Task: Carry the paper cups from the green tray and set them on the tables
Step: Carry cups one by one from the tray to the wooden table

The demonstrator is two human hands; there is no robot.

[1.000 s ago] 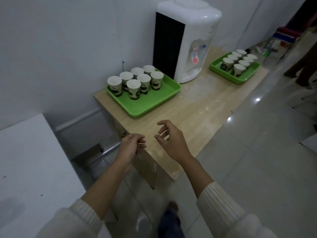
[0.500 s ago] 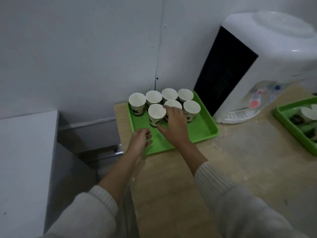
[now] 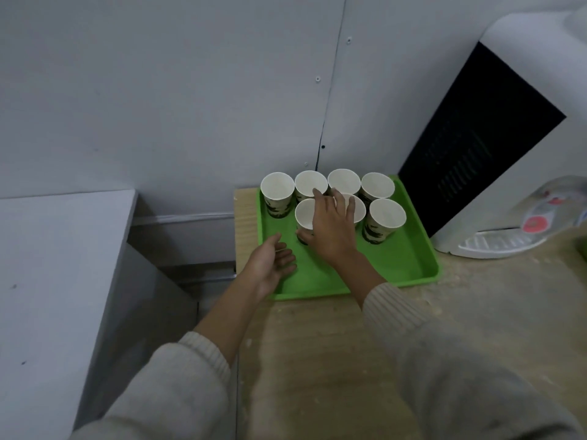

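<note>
Seven white paper cups with dark green print stand upright on the bright green plastic tray, four in a back row against the grey wall and three in front. The tray lies at the far left corner of the pale wooden table, just beside the white water dispenser with its black side panel.

Our right hand reaches over the front row. Its fingers are spread across the rims of the front-left cup and the front-middle cup. The thumb touches the front-left cup's near wall low down. We cannot tell whether the hand really has hold of that cup or only lies over it.

Our left hand hovers over the tray's near left corner, palm turned inward, fingers loosely curled and holding nothing. Both arms wear cream ribbed knit sleeves.

A flat white surface lies to the left of the table, apart from it.
</note>
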